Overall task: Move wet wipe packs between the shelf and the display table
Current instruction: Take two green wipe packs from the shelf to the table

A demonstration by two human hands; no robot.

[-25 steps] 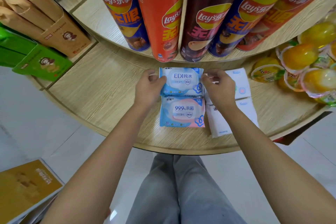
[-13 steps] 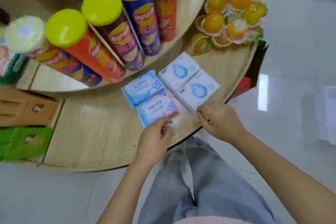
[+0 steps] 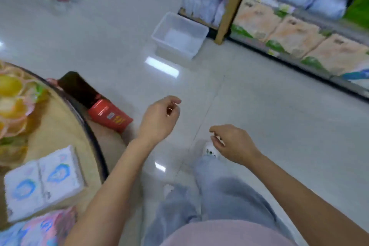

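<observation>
Left hand, right hand hang loose; two white packs on table.

This was a shop: a long shelf carried rows of matching bagged goods along a glossy tiled floor, and a round wooden tabletop displayed stacked wet wipe packs near wrapped fruit cups. A clear plastic bin stood near the shelf.
</observation>
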